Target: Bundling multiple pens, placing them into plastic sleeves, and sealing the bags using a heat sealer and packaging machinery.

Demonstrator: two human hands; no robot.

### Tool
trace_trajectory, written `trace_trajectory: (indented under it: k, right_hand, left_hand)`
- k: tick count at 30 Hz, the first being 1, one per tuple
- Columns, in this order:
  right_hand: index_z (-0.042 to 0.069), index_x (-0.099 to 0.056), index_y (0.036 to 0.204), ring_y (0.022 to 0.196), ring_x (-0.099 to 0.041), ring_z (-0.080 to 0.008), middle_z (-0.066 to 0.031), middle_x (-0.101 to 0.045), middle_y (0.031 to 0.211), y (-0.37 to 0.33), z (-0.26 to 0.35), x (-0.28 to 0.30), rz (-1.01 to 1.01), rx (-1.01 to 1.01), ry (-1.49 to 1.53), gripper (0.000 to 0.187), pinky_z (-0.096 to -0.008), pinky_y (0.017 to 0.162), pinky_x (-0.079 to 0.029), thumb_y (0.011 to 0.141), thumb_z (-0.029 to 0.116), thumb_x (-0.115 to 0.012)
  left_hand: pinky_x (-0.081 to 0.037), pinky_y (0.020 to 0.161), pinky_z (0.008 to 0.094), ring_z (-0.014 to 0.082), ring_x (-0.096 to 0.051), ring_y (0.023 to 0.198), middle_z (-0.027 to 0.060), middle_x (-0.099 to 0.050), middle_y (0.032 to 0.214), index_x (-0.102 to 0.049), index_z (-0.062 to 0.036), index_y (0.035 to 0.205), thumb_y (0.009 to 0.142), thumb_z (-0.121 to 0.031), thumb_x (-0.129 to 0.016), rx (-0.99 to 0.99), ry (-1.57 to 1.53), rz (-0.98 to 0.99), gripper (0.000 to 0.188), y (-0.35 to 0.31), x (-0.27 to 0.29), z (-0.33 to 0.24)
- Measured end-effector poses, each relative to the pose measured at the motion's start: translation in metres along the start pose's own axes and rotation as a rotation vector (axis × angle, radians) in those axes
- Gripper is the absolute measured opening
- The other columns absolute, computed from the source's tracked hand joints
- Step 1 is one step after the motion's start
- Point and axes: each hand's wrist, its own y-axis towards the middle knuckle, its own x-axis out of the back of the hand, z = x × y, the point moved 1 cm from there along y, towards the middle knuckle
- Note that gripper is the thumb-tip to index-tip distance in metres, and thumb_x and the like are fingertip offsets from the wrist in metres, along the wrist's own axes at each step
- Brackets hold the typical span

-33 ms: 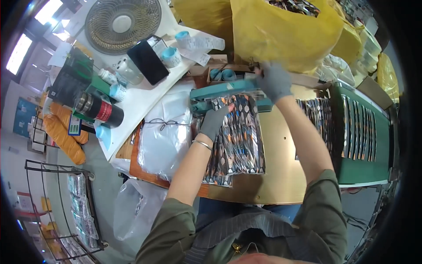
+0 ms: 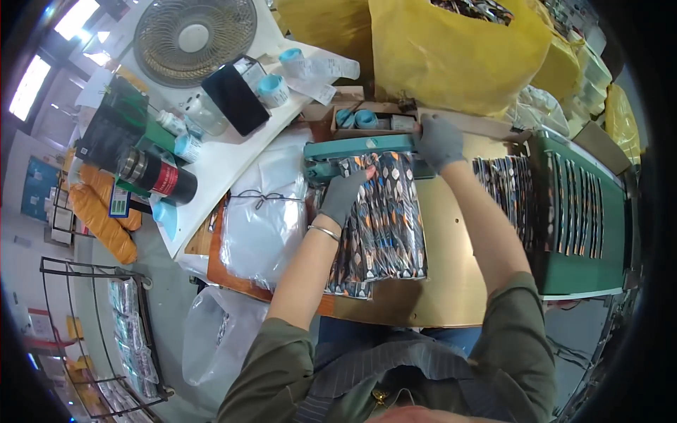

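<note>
A teal bag sealer with a long hinged arm stands across the far side of the work board. A bundle of slim dark packs, patterned in orange, blue and white, lies in clear film with its far end at the sealer's jaw. My left hand, in a grey fingerless glove, holds this bundle at its far left part, thumb on top. My right hand, gloved alike, is closed at the right end of the sealer's arm; its fingertips are partly hidden.
Clear plastic bags tied with cord lie left of the bundle. More patterned packs stand at right, beside a green tray. A white shelf holds a phone, thermos and label rolls. A yellow sack stands behind.
The right end of the sealer's arm has come down, and my right hand has moved slightly with it, no longer blurred. My left hand and the bundle stay nearly still.
</note>
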Motion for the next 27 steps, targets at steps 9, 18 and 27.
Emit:
trace_trajectory:
  k: [9,18,27]
  right_hand:
    - [0.008,-0.059,0.076,0.071,-0.061,-0.0340,-0.0131,-0.060,0.076,-0.007,0.000,-0.029,0.023,-0.084,0.056,0.018,-0.0447,0.062,-0.048,0.080,0.025,-0.054]
    - [0.006,-0.059,0.098,0.094,-0.057,-0.0369,-0.0183,-0.060,0.100,-0.018,-0.020,-0.007,0.131,-0.131,0.337,0.035,-0.0446,0.081,-0.045,0.082,0.037,-0.053]
    - [0.007,-0.053,0.121,0.107,-0.053,-0.0356,-0.0194,-0.058,0.112,-0.155,-0.401,0.183,-0.264,-0.809,-0.312,0.055,-0.0417,0.092,-0.042,0.083,0.048,-0.053]
  left_hand:
    - [-0.042,0.083,0.0264,0.0117,-0.057,0.088,0.0051,-0.064,0.099,-0.066,0.0053,0.100,0.072,-0.029,-0.075,-0.056,0.071,-0.020,0.046,-0.009,0.012,0.000]
    - [-0.044,0.087,0.0320,0.0190,-0.056,0.102,0.0065,-0.061,0.108,-0.058,-0.0030,0.116,0.078,-0.027,-0.070,-0.005,-0.098,0.095,0.046,-0.027,-0.012,-0.022]
    - [-0.047,0.080,0.0341,0.0234,-0.059,0.090,0.0115,-0.061,0.102,-0.052,0.0004,0.117,0.081,-0.024,-0.068,-0.722,0.853,-0.223,0.046,-0.047,0.036,-0.031]
